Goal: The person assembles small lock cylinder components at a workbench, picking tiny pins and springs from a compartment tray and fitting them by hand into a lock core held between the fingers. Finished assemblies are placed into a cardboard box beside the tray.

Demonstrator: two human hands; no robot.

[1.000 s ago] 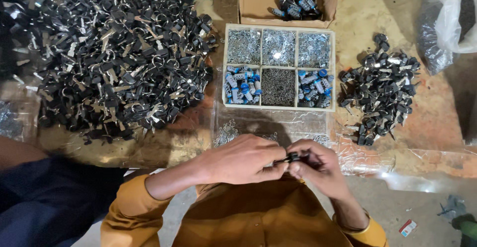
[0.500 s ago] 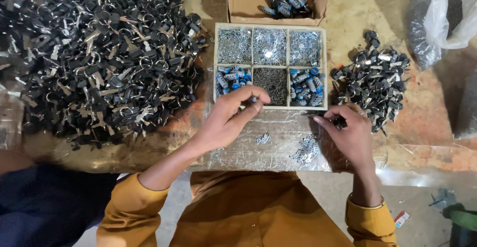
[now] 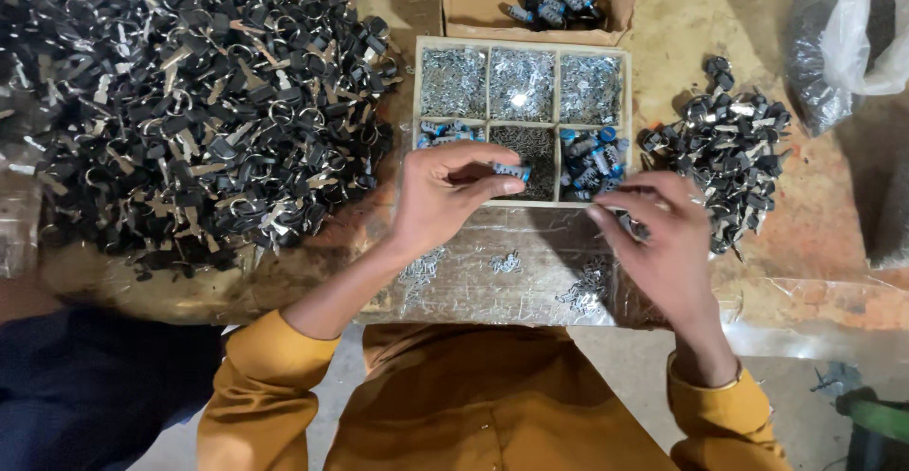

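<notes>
My left hand (image 3: 443, 196) hovers over the lower left of a wooden compartment tray (image 3: 524, 204) and pinches a small blue and silver part (image 3: 512, 172) between thumb and fingertips. My right hand (image 3: 660, 234) is at the tray's lower right corner, fingers curled around a small dark part (image 3: 632, 229) that is mostly hidden. The tray holds silver pins in its top row, blue parts (image 3: 589, 157) in the lower outer cells and dark tiny pieces (image 3: 532, 149) in the lower middle.
A large heap of black clips with metal rings (image 3: 189, 102) fills the left. A smaller black pile (image 3: 729, 149) lies right of the tray. A cardboard box (image 3: 473, 2) of parts sits behind. A plastic bag (image 3: 852, 35) is at top right. Loose silver pins (image 3: 507, 265) lie on plastic sheet.
My hands were joined near my body a second ago, then parted. My left hand reached to the tray and now holds a blue part; my right hand went toward the tray's right corner.
</notes>
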